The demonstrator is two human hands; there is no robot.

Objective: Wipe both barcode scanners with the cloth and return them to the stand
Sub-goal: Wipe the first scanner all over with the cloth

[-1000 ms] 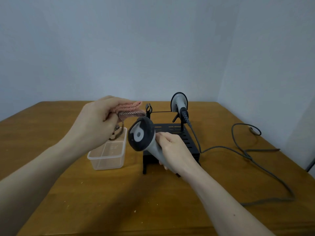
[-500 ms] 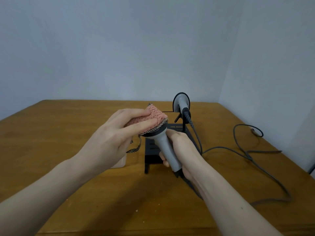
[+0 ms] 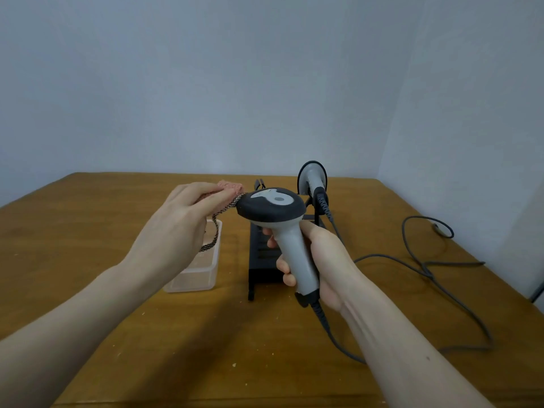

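My right hand (image 3: 323, 260) grips the grey handle of a barcode scanner (image 3: 273, 207), held upright above the table with its dark head facing me. My left hand (image 3: 182, 222) pinches a folded pink cloth (image 3: 231, 188) just left of the scanner's head; the cloth's dark patterned loop hangs down and its edge touches the head's left rim. Behind stands the black stand (image 3: 262, 260), partly hidden by the scanner and my right hand. A second scanner (image 3: 312, 178) rests in the stand's right cradle.
A clear plastic tub (image 3: 203, 278) sits on the wooden table (image 3: 88, 245) left of the stand, under my left hand. Grey scanner cables (image 3: 426, 269) loop across the table's right side. Walls close the back and right.
The cloth has slid off the top of the scanner's head to its left side, uncovering the head. My right hand has turned the scanner so its top faces me.
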